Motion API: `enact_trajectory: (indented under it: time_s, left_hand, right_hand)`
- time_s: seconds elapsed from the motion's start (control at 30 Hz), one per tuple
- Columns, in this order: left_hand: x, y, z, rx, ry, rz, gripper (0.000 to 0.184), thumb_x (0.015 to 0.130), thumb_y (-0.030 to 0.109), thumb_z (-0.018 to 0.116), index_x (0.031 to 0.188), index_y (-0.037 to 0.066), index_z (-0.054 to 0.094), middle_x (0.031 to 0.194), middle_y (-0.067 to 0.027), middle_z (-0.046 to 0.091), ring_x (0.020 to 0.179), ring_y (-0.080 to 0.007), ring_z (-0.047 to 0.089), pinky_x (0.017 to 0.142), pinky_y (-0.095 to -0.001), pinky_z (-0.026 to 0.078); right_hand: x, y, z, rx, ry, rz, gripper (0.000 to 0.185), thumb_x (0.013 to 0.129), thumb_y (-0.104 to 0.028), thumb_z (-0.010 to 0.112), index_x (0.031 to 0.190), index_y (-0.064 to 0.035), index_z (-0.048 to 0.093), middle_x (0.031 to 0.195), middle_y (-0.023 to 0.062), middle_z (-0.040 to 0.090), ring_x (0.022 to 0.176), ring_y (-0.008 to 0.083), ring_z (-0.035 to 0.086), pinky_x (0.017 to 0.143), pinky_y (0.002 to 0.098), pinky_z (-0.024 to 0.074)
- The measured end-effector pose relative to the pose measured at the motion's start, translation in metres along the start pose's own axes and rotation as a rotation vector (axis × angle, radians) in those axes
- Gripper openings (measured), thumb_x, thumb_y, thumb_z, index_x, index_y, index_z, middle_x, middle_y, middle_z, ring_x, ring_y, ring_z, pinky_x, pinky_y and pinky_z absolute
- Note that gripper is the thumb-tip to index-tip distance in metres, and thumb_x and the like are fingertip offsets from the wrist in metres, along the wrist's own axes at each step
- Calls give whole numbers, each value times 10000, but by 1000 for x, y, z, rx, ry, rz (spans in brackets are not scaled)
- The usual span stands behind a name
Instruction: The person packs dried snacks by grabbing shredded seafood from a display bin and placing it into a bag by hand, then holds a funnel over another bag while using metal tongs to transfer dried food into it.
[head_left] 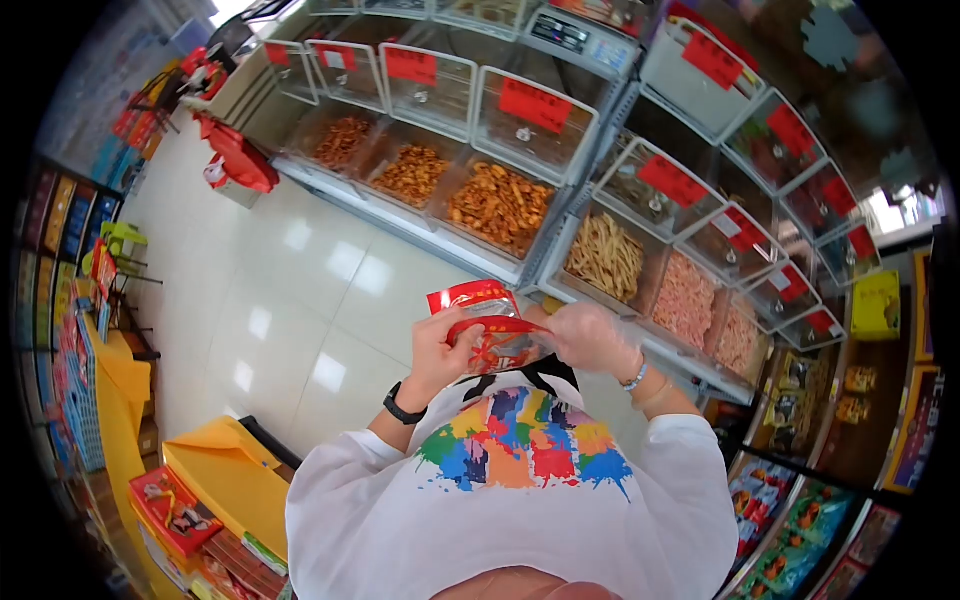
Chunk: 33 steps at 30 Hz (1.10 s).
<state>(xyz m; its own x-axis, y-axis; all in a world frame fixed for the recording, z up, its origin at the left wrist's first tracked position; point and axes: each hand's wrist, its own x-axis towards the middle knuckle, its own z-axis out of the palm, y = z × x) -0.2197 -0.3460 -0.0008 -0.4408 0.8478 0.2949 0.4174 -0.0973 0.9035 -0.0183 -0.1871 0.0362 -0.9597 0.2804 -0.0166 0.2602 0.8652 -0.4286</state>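
Note:
In front of my chest, a red plastic bag (pixel 507 349) with a clear lower part and a red printed pattern is held between my hands. My left hand (pixel 440 350), with a black watch on its wrist, grips the bag's left side, thumb on the front. My right hand (pixel 592 337) wears a clear plastic glove and pinches the right edge; its fingertips are partly hidden. The red upper edges are spread apart. Just beyond the bag, a bin of pale sticks (pixel 604 257) stands nearest my right hand.
Clear-lidded bins of brown snacks (pixel 498 208) line the far side. Pink pieces (pixel 684 291) fill bins to the right. A scale (pixel 578 41) stands behind. Tiled floor (pixel 330 290) lies ahead; a yellow-covered display (pixel 225 470) is lower left, packaged goods (pixel 800 540) lower right.

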Motion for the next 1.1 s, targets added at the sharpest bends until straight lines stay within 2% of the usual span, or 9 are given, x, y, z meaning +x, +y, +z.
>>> enact_trajectory:
  time_s: [0.07,0.17,0.4,0.63,0.83,0.93,1.0,1.07,1.1]
  left_hand:
    - [-4,10,-21,31,20,-32,43,806,0,687,834,-22,663,688,-129,605,562,-228,571,524,-302,425]
    - [-15,-11,-49,-10,210,-31,53,813,-1,684,857,-23,663,713,-125,629,577,-219,586,539,-290,439]
    - [-25,-10,-111,4,349,-159,69,842,27,675,901,-9,678,723,-135,645,583,-223,601,548,-289,450]
    - [-6,-44,-164,68,478,-203,101,896,103,649,942,27,698,765,-146,658,612,-265,617,583,-331,485]
    - [22,-83,-269,149,620,-363,121,911,106,624,972,27,694,800,-143,673,645,-270,639,612,-335,508]
    - [25,-84,-334,121,766,-435,120,911,109,626,976,29,688,807,-143,675,648,-278,639,612,-339,511]
    - [18,-89,-378,170,860,-500,121,909,112,630,980,32,687,816,-144,679,648,-284,637,610,-342,512]
    - [5,-97,-411,305,968,-427,133,896,120,646,984,30,690,824,-151,683,655,-298,636,605,-340,507]
    - [-4,-89,-430,229,985,-617,161,905,106,649,1032,20,698,829,-139,705,646,-211,656,601,-290,509]
  right_hand:
    - [19,-4,7,151,13,-90,246,908,-267,616,790,-57,665,703,169,616,699,361,620,639,470,485]
    - [47,-25,-14,82,13,-187,234,914,-255,606,818,-50,664,698,179,612,701,369,615,640,473,482]
    - [136,-38,-5,46,-182,-322,210,916,-228,608,825,-47,659,745,184,625,719,382,614,668,467,484]
    - [270,-152,18,237,-253,-520,239,940,-232,570,825,-28,621,695,219,601,702,418,608,643,502,473]
    - [406,-201,71,234,-201,-693,259,923,-238,598,749,-47,622,696,207,604,686,408,607,631,486,480]
    - [477,-244,79,287,-300,-829,236,899,-242,639,755,-55,633,690,182,607,663,393,609,601,468,485]
    - [523,-269,83,246,-434,-867,155,890,-213,657,865,-65,696,742,179,629,689,390,611,603,444,486]
    - [568,-295,99,295,-507,-955,144,874,-192,676,855,-51,700,697,189,610,634,387,596,560,433,470]
    - [586,-309,107,308,-568,-1028,144,874,-192,676,855,-51,700,697,189,610,634,387,596,560,433,470]
